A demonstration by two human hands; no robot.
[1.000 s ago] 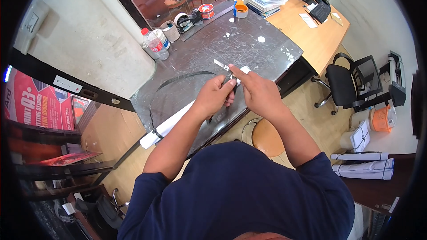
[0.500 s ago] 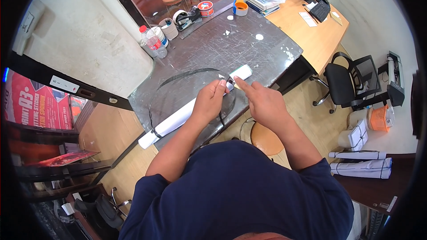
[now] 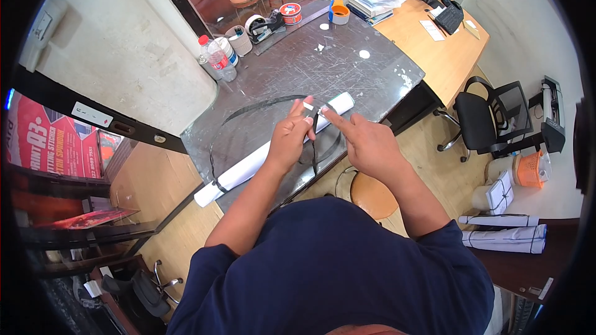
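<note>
A long white roll lies slantwise on the dark tabletop, with a black strap tied round its near left end. Over the roll's far right part, my left hand pinches the loose length of this strap, which hangs down beside the fingers. My right hand faces it, index finger stretched toward the strap and the other fingers curled; its fingertips close on the strap. A small white piece shows at the left fingertips; what it is I cannot make out. More strap curves in a wide loop on the table.
A plastic bottle, a cup, a tape dispenser, a red tin and an orange tape roll line the table's far side. To the right stand a wooden desk and a black chair. A round stool is near the table edge.
My hands have drawn slightly apart, and the left fingers have lifted and spread more. The strap now hangs straighter between the hands, and the white piece shows more plainly.
</note>
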